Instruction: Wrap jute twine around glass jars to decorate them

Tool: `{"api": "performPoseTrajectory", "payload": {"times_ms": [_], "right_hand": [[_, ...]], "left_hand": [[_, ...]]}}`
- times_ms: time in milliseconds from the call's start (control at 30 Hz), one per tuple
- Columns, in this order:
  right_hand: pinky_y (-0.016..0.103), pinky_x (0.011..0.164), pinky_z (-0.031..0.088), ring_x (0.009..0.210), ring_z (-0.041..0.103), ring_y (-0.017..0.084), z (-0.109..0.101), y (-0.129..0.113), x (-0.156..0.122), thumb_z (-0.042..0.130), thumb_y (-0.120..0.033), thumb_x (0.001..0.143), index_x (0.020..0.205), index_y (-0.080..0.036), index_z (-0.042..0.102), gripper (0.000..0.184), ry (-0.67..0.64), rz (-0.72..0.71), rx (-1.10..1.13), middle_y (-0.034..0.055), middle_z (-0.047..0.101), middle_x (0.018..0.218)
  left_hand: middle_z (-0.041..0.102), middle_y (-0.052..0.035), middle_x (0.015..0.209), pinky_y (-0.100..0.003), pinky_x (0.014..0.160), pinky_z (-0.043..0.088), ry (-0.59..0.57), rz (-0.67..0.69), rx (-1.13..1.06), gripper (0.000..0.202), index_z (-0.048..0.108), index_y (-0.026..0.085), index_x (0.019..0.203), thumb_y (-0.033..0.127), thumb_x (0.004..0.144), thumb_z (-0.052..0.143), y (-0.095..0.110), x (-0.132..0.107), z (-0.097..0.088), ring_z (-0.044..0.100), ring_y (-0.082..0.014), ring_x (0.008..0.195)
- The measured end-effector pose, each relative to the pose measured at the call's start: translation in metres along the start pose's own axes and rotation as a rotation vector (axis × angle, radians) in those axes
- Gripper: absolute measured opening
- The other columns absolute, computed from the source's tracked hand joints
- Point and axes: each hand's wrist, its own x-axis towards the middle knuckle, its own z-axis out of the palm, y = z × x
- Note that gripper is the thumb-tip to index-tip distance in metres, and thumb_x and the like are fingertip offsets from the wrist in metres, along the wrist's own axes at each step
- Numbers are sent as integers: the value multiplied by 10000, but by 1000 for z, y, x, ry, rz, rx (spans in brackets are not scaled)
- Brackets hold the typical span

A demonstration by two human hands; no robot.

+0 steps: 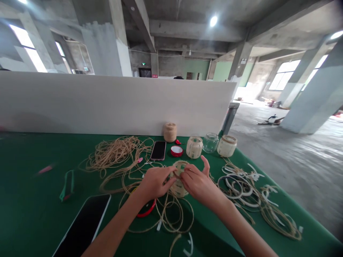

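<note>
In the head view, two bare hands work above a green counter (pixel 32 214). The left hand (pixel 153 182) and the right hand (pixel 199 182) hold a small jar (pixel 178 187) between them, near the middle of the counter. Its lower part shows twine and pale bands, and a ring of jute twine (pixel 180 167) sits at its top. The left fingers (pixel 171 175) are together and press on this ring. The right fingers (pixel 187 175) are curled on it too, but the right thumb (pixel 205 166) stands apart. Farther back, a twine-banded jar (pixel 194 147) and another (pixel 227 145) stand on either side of a bare glass jar (pixel 210 142). Loose twine (pixel 112 155) and a twine ball (pixel 170 132) lie on the counter, so much material is unused.
</note>
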Motion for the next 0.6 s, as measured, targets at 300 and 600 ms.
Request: {"api": "performPoseTrajectory", "payload": {"times_ms": [300, 600], "right_hand": [[565, 1022, 98, 1012, 481, 216, 4, 6, -8, 375, 22, 752, 859, -145, 548, 263, -5, -30, 39, 63, 605, 836], [538, 1028, 57, 1022, 486, 204, -6, 11, -12, 388, -84, 840, 940, -176, 559, 219, -37, 50, 137, 49, 628, 841]], "left_hand": [[675, -24, 806, -221, 568, 405, 2, -6, 24, 362, 501, 207, 1178, 383, 870, 431, -13, -1, -9, 595, -128, 606], [692, -21, 848, -208, 563, 418, 14, 53, 46, 356, 489, 245, 1230, 316, 890, 410, -11, 0, 0, 612, -121, 624]]}}
